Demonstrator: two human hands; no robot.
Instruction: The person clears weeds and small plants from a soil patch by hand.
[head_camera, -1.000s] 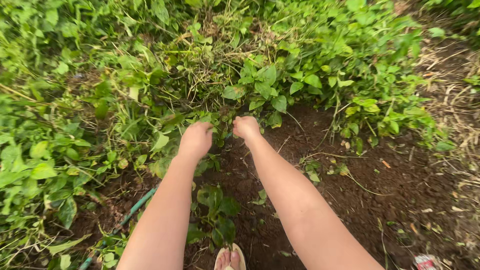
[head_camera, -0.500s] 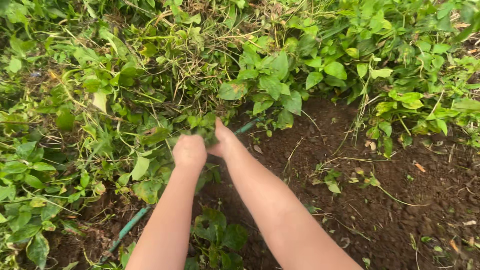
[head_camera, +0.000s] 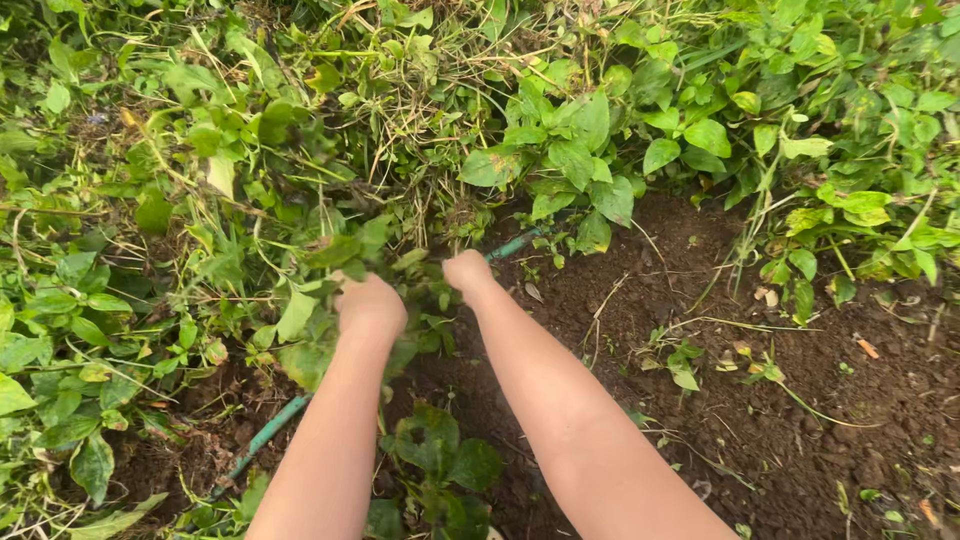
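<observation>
My left hand (head_camera: 369, 306) is closed into a fist in a clump of leafy green weeds (head_camera: 330, 250) at the edge of the bare soil. My right hand (head_camera: 467, 271) is closed too, gripping weed stems just right of it, beside a thin green hose (head_camera: 515, 243). Both forearms reach forward from the bottom of the view. The fingers are hidden among the leaves.
Dense green weeds and dry grass (head_camera: 420, 110) cover the left and top. Dark bare soil (head_camera: 760, 400) spreads to the right. The green hose (head_camera: 262, 440) reappears low on the left. A small leafy plant (head_camera: 440, 465) grows between my arms.
Both hands shifted a little to the left and deeper into the weeds, then moved apart again. The view moved forward, so my sandalled foot is out of sight.
</observation>
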